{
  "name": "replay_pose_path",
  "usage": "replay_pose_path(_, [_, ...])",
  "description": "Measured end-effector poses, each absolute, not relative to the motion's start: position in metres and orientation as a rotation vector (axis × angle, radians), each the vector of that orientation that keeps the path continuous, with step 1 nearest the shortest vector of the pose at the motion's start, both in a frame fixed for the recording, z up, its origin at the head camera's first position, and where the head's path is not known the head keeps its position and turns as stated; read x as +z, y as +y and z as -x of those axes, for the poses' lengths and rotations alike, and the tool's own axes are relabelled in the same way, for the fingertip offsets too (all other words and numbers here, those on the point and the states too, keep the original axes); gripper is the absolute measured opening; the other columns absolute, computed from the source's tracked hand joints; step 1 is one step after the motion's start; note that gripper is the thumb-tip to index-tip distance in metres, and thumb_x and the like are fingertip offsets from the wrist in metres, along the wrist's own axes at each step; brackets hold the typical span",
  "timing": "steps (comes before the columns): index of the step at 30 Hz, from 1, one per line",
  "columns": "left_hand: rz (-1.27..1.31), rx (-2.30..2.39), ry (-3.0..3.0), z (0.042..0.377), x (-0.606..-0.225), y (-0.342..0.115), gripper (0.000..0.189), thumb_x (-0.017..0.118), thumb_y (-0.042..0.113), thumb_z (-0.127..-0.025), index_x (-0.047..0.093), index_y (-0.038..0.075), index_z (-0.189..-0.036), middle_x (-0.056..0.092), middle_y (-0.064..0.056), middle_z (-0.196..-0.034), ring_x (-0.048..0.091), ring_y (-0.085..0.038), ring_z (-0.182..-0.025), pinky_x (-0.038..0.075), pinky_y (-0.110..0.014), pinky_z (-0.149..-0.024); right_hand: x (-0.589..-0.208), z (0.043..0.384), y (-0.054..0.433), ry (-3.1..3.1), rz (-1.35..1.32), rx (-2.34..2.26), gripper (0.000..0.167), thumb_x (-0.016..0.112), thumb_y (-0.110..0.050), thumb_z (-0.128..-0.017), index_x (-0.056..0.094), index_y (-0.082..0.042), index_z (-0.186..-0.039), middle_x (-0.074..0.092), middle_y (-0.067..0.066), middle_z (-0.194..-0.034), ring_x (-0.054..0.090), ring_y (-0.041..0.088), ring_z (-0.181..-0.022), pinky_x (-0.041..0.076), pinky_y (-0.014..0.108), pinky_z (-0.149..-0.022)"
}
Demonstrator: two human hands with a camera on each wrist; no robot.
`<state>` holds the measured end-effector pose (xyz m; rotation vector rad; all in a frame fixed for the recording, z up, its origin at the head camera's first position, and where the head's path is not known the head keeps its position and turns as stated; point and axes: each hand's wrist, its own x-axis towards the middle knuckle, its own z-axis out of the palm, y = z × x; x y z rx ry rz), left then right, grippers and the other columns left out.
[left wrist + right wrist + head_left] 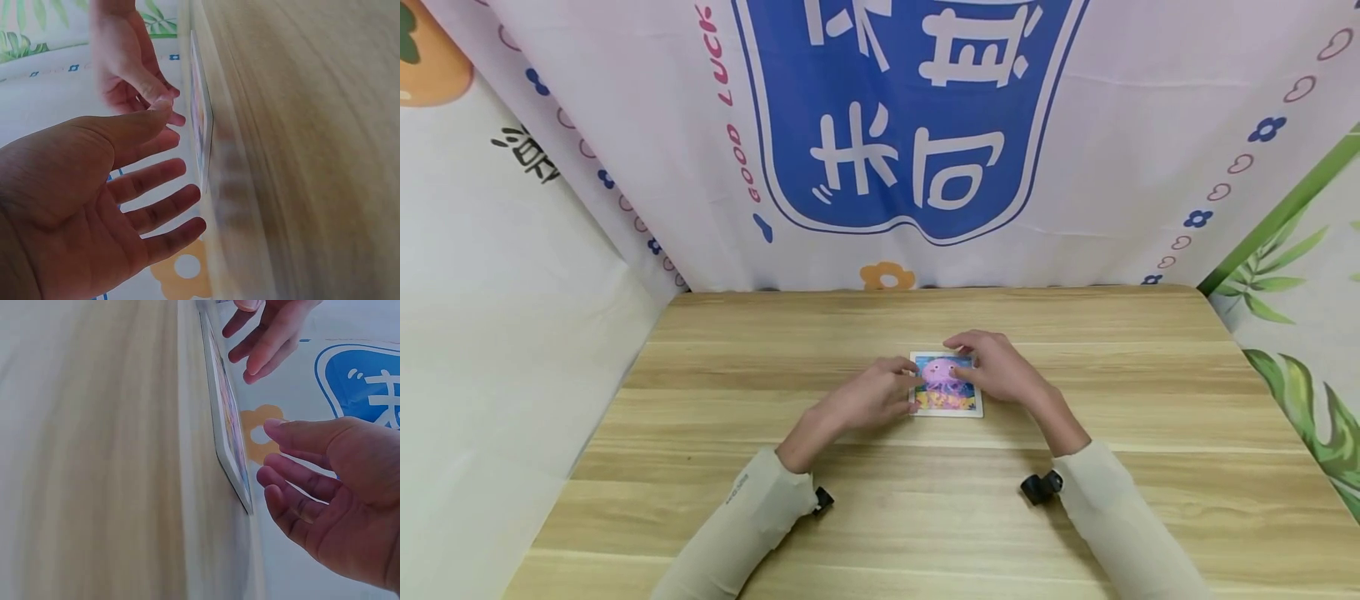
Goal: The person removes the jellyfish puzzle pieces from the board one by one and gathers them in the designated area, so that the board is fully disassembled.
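A small square picture board (945, 402) with a white border lies flat on the wooden table, showing a pink jellyfish over yellow and blue sea scenery. At its left edge is my left hand (872, 395), fingers spread and extended, with nothing between them in the left wrist view. Over the board's upper right side hovers my right hand (1002, 368), its fingers loosely bent and holding nothing. In the right wrist view a slim gap shows between the right fingers (278, 481) and the board's face.
The wooden table (700, 467) has a light grain. A white cloth (1120, 183) with a blue printed badge hangs behind its far edge. Printed cloths also hang at the left and right sides. A small black wrist camera (1041, 488) sits at the right sleeve.
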<state>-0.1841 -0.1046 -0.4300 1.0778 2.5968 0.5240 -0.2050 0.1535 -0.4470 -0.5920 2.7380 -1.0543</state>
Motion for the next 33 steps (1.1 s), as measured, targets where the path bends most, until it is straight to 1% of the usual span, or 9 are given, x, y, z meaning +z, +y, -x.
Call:
replay_pose_path(7, [-1.153,0.456,2.582,0.185,-0.437,-0.107,0.045,0.071,0.023,-0.106,0.066,0.004,-0.146,0.061,-0.015,-0.153,0.058,-0.032,-0.141,0.049,-0.047,-0.121,-0.454,0.215,0.141,2.709,0.627,-1.081,0.040,0.076,-0.009,-0.100,0.069,-0.003,-0.139,0.075,0.014,-0.132,0.070,0.029,-0.117,0.059,0.049,-0.104])
replay_pose_path(11, [-1.129,0.449,2.576,0.186,-0.438,-0.107,0.046,0.071,0.025,-0.106,0.065,0.005,-0.147,0.059,-0.013,-0.155,0.056,-0.032,-0.144,0.046,-0.047,-0.123,-0.453,0.219,0.135,2.694,0.615,-1.080,0.040,0.076,-0.008,-0.099,0.070,-0.005,-0.139,0.075,0.011,-0.131,0.070,0.026,-0.115,0.059,0.046,-0.103])
replay_pose_path(12, [-1.151,0.439,2.579,0.190,-0.448,-0.109,0.048,0.070,0.028,-0.107,0.064,0.006,-0.148,0.059,-0.013,-0.156,0.055,-0.032,-0.145,0.045,-0.046,-0.124,-0.452,0.220,0.133,2.688,0.617,-1.079,0.040,0.076,-0.008,-0.099,0.070,-0.005,-0.139,0.075,0.011,-0.131,0.069,0.025,-0.114,0.059,0.045,-0.102])
replay_pose_path(17, [-1.125,0.456,2.563,0.190,-0.448,-0.110,0.048,0.069,0.029,-0.107,0.064,0.006,-0.148,0.056,-0.013,-0.157,0.052,-0.034,-0.147,0.043,-0.049,-0.125,-0.452,0.222,0.127,2.661,0.618,-1.059,0.039,0.077,-0.007,-0.098,0.071,-0.004,-0.137,0.076,0.011,-0.128,0.069,0.024,-0.112,0.059,0.044,-0.101])
replay_pose_path(18, [-1.121,0.451,2.565,0.190,-0.449,-0.110,0.047,0.069,0.030,-0.107,0.065,0.006,-0.148,0.056,-0.012,-0.158,0.052,-0.034,-0.147,0.043,-0.049,-0.125,-0.452,0.222,0.126,2.657,0.619,-1.051,0.039,0.077,-0.006,-0.098,0.071,-0.004,-0.136,0.076,0.011,-0.127,0.069,0.023,-0.111,0.059,0.044,-0.100])
replay_pose_path(19, [-1.094,0.459,2.562,0.186,-0.438,-0.108,0.046,0.069,0.027,-0.107,0.065,0.007,-0.148,0.056,-0.012,-0.157,0.052,-0.035,-0.147,0.043,-0.050,-0.125,-0.452,0.223,0.125,2.653,0.619,-1.044,0.038,0.077,-0.006,-0.098,0.071,-0.004,-0.136,0.076,0.011,-0.126,0.069,0.023,-0.109,0.059,0.043,-0.100])
replay_pose_path(23, [-1.083,0.437,2.575,0.184,-0.438,-0.109,0.046,0.068,0.031,-0.108,0.066,0.009,-0.148,0.056,-0.009,-0.158,0.052,-0.032,-0.147,0.044,-0.048,-0.125,-0.453,0.222,0.122,2.651,0.616,-1.006,0.038,0.077,-0.006,-0.098,0.072,-0.005,-0.136,0.075,0.010,-0.127,0.069,0.022,-0.107,0.060,0.042,-0.098])
replay_pose_path(26, [-1.078,0.442,2.574,0.184,-0.438,-0.109,0.046,0.068,0.032,-0.108,0.066,0.010,-0.148,0.056,-0.009,-0.158,0.051,-0.032,-0.147,0.044,-0.048,-0.125,-0.453,0.222,0.121,2.657,0.613,-0.997,0.038,0.077,-0.006,-0.098,0.072,-0.005,-0.135,0.075,0.010,-0.127,0.068,0.022,-0.107,0.060,0.042,-0.098])
replay_pose_path(33, [-1.095,0.449,2.565,0.187,-0.439,-0.111,0.044,0.068,0.032,-0.108,0.067,0.010,-0.147,0.056,-0.009,-0.157,0.053,-0.032,-0.144,0.045,-0.048,-0.123,-0.454,0.224,0.118,2.669,0.616,-0.986,0.037,0.079,-0.005,-0.096,0.073,-0.004,-0.133,0.076,0.010,-0.119,0.067,0.019,-0.098,0.059,0.037,-0.089])
